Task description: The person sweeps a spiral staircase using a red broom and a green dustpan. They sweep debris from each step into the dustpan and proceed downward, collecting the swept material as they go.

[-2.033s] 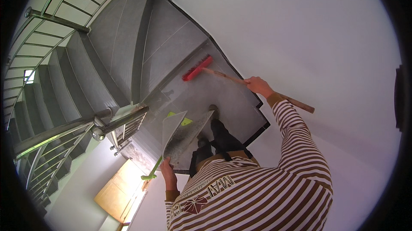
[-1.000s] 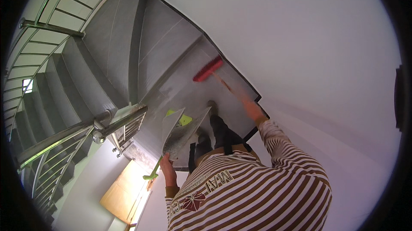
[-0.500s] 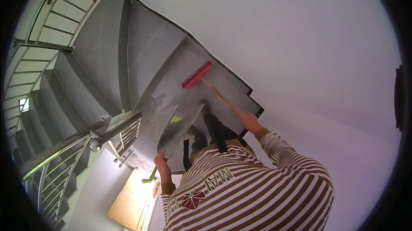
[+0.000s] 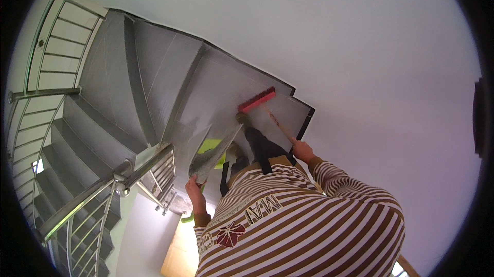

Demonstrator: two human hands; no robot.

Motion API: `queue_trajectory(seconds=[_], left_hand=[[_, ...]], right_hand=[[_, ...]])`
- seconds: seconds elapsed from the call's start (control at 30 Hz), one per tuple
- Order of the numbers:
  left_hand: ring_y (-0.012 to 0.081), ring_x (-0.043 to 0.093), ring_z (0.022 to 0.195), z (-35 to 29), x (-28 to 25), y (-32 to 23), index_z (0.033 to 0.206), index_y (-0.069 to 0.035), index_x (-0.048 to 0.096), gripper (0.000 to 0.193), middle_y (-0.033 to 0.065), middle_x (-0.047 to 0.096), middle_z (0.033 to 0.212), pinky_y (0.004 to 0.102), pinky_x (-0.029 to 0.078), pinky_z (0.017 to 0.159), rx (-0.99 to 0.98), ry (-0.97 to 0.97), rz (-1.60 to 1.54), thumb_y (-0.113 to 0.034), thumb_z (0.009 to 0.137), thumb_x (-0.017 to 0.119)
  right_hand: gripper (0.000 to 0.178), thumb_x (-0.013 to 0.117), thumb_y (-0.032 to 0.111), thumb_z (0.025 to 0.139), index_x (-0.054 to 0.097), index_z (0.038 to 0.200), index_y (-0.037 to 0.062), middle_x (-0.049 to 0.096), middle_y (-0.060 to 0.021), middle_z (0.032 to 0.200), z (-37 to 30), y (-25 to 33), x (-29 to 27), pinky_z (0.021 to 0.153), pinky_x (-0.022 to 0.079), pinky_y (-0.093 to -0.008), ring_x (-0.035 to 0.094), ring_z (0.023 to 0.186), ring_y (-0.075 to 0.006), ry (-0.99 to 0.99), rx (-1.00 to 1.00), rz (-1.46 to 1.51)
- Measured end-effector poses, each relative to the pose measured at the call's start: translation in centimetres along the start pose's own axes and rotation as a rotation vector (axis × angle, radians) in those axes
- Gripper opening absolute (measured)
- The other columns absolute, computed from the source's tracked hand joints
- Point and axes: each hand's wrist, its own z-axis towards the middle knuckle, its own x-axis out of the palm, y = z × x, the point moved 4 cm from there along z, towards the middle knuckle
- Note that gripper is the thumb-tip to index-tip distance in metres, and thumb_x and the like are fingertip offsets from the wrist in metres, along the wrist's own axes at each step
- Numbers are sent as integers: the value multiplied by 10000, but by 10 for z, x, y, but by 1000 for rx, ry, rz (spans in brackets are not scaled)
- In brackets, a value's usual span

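The right hand (image 4: 302, 150) has its fingers closed around the wooden handle (image 4: 278, 123) of the red broom (image 4: 257, 100), whose head is low over the grey floor (image 4: 216, 81), just beside a shoe (image 4: 243, 119). The left hand (image 4: 195, 190) grips the lower end of a grey, bent sheet (image 4: 207, 162), which looks like a pan; a lime-green part (image 4: 211, 145) shows behind it, but I cannot tell if both are one piece. For sweeping well here, I would advise short, slow strokes with the bristles flat, starting along the black skirting (image 4: 307, 122) and passing around the shoe, while the sheet is kept level, so that nothing spills. The floor is a tiled landing, which calls for care near its edge. Grey steps (image 4: 103, 112) curve away at the left, beside a metal railing (image 4: 123, 179); a pale wall (image 4: 360, 71) rises at the right, and a wooden panel (image 4: 181, 248) glows below.
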Motion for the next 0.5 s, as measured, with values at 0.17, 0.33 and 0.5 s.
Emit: queue_trajectory(seconds=[0.17,0.33,0.5], left_hand=[[144,527,613,12,-5,1,809,13,609,240,56,547,726,373,598,713,52,33,7,-206,908,591],[154,515,599,16,-14,12,794,9,583,242,45,469,686,380,612,660,24,97,25,-204,908,597],[231,674,779,38,-33,28,1036,20,648,373,137,693,940,368,561,733,64,143,136,-330,945,558]], right_hand=[[488,521,150,918,478,1404,175,679,-252,916,-46,-20,10,713,511,-573,662,823,-451,-64,-78,91],[502,519,147,918,477,1417,179,687,-239,962,-3,-6,12,766,524,-561,666,903,-423,-220,-95,-68],[464,487,145,930,460,1393,160,683,-238,1011,4,-3,15,774,533,-560,660,907,-449,-271,22,95]])
